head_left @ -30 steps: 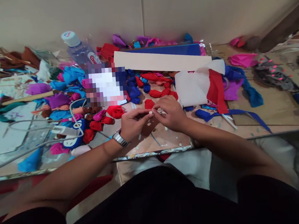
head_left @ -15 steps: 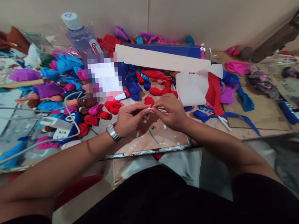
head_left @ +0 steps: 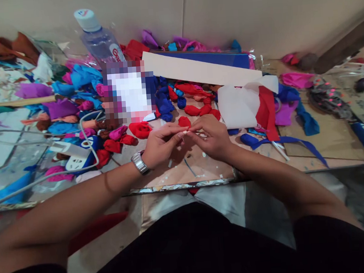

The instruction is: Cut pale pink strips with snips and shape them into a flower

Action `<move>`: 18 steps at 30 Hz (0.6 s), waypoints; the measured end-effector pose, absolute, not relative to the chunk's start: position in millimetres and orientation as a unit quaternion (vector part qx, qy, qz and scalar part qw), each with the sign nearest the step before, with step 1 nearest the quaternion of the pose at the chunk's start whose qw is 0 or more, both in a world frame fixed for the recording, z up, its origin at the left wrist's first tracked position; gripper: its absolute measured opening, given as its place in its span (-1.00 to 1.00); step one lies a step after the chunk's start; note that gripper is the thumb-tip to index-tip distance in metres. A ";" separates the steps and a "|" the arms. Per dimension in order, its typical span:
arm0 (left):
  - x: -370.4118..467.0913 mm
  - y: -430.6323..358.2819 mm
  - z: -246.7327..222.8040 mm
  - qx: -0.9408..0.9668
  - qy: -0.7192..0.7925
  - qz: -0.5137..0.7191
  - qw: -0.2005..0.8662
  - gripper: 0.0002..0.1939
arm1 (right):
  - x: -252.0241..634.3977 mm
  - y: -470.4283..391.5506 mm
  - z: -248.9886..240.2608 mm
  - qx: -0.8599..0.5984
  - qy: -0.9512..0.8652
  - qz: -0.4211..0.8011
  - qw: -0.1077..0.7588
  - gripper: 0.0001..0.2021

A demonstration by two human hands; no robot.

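Observation:
My left hand (head_left: pixel 161 145) and my right hand (head_left: pixel 213 138) meet above the bench's front part. Thumbs and forefingers of both pinch a tiny whitish piece (head_left: pixel 185 132) between them; it is too small to name. A watch sits on my left wrist. Just beyond my fingertips lies a red cloth bundle (head_left: pixel 184 122), with several more red bundles (head_left: pixel 201 109) behind it. To the right of my right hand, a translucent white sheet (head_left: pixel 237 107) overlaps a red cloth piece (head_left: pixel 266 112).
Coloured cloth pieces crowd the bench, with a plastic bottle (head_left: pixel 95 38) at the back. A grey cable and a power strip (head_left: pixel 76 160) lie at left. A long cream board (head_left: pixel 196 69) rests behind; a blue strip (head_left: pixel 304 144) trails near the right front edge.
Both hands keep the same pinch at nearly the same spot. The whole view has shifted slightly, so the bench's things on the right appear farther right.

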State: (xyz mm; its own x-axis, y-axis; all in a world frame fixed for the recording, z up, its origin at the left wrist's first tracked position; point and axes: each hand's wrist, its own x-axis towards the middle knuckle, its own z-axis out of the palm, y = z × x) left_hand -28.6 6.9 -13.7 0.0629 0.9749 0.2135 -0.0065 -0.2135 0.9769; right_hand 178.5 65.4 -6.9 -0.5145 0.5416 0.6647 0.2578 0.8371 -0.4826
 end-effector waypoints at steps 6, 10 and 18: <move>-31.5 9.9 -19.3 0.595 0.437 0.533 0.414 -0.71 | 174.6 63.9 -7.1 -0.238 -0.862 0.138 0.426 -0.89; -35.5 12.8 -14.4 0.607 0.415 0.509 0.447 -0.68 | 174.8 62.7 -5.3 -0.243 -0.848 0.120 0.456 -0.85; -35.0 15.8 -8.3 0.584 0.388 0.500 0.508 -0.65 | 177.0 62.4 -6.2 -0.192 -0.834 0.128 0.501 -0.87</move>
